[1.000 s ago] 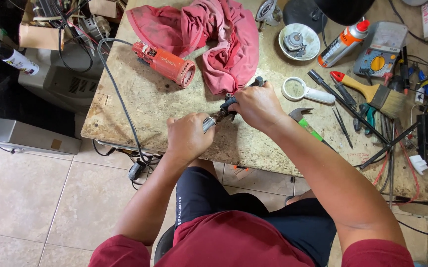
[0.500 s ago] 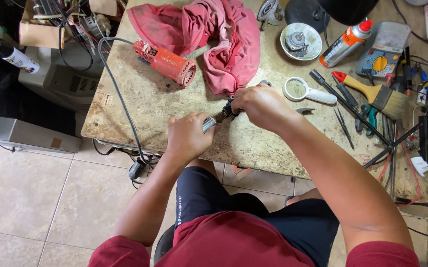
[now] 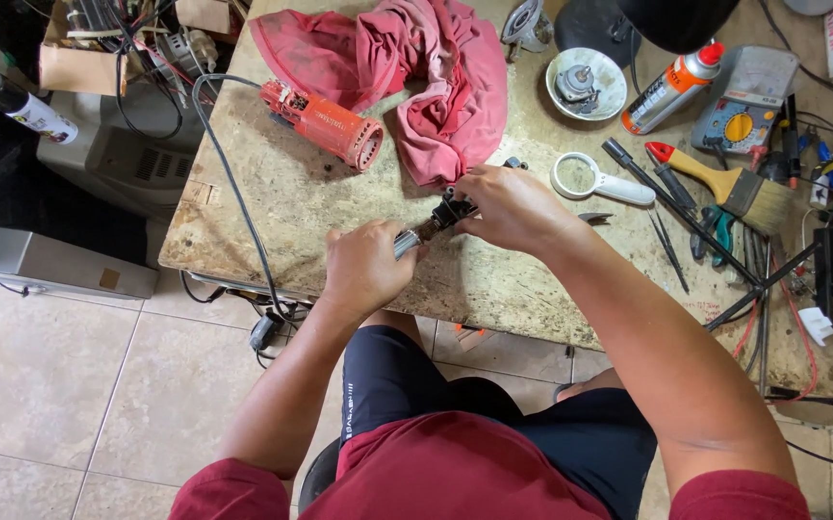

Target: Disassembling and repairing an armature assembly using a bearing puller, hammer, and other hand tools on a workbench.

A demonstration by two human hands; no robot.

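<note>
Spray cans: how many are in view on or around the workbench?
2. One spray can with a red cap lies on the bench by the white dish; a second can, black-capped, sits off the bench at far left. Clutter may hide others.

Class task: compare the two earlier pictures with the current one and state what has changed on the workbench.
Hardly anything. The left hand and right hand still grip the small metal part between them, in much the same spot. The orange motor housing, red cloth and magnifying glass have not moved.
</note>
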